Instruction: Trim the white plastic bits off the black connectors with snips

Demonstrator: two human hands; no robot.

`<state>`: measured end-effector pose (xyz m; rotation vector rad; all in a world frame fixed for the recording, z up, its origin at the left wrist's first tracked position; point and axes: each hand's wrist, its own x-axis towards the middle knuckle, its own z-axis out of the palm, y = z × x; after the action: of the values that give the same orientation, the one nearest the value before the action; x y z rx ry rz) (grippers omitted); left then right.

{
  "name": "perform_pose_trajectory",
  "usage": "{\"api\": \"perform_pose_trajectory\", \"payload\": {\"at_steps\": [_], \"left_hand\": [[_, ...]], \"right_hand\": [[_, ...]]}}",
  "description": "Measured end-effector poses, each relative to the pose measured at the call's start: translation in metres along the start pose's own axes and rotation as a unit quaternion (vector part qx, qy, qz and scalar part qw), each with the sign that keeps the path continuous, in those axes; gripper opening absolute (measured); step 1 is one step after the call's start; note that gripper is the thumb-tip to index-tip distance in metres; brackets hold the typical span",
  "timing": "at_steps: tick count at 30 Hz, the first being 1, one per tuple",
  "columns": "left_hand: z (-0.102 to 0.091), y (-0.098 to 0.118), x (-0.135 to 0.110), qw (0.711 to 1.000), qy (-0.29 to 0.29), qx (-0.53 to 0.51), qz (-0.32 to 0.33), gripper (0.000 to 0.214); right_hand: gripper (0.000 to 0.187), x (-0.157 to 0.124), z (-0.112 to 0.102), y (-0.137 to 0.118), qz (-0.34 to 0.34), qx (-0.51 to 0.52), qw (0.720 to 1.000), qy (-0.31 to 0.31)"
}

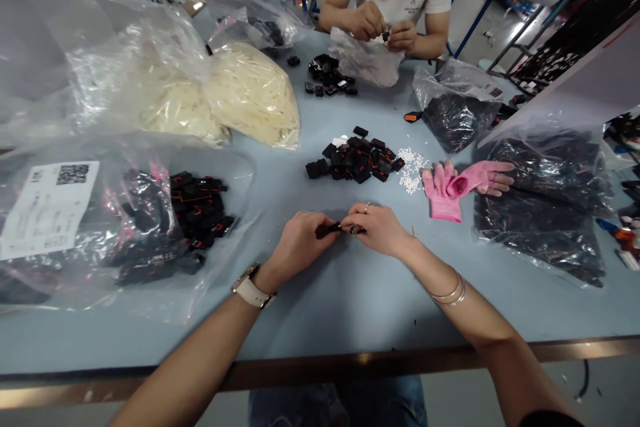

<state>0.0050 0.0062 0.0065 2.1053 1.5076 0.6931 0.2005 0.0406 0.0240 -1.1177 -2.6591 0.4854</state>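
Forearms angle in over the near edge of the counter [320,307], meeting mid-counter: left hand [300,240] and right hand [383,230], fingers curled, both pinch a small black connector [327,229] between them.

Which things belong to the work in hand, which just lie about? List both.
In hand: left hand, right hand, black part between them, pile of black parts, small white pieces.
Lying about: pink gloves, bag of white strips, labelled bag.

free: bare table [350,293] near edge | blocked: connector pile [356,159] ahead, bags [125,227] flanking
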Motion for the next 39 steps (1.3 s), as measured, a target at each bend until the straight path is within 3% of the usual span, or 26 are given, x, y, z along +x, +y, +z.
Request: {"api": "perform_pose_trajectory", "payload": {"at_steps": [7, 14, 22, 28, 39], "left_hand": [[-0.001, 0.002, 0.000, 0.999, -0.014, 0.030, -0.008, 0.006], [-0.004, -0.004, -0.001, 0.991, -0.020, 0.121, 0.059, 0.010], [-0.010, 0.020, -0.001, 0.943, -0.034, 0.325, 0.071, 0.022], [0.003, 0.032, -0.004, 0.930, -0.021, 0.361, 0.057, 0.038], [0.008, 0.040, 0.004, 0.899, -0.082, 0.422, 0.088, 0.034]], "right_hand": [[0.023, -0.002, -0.005, -0.010, -0.013, -0.072, 0.995, -0.061], [0.033, 0.002, -0.001, -0.007, 0.047, 0.015, 0.998, -0.028], [0.029, 0.007, 0.003, 0.001, 0.084, 0.061, 0.994, -0.026], [0.036, 0.006, 0.004, 0.008, 0.102, 0.045, 0.994, -0.008], [0.037, 0.008, -0.001, 0.009, 0.093, 0.080, 0.992, -0.012]]}}
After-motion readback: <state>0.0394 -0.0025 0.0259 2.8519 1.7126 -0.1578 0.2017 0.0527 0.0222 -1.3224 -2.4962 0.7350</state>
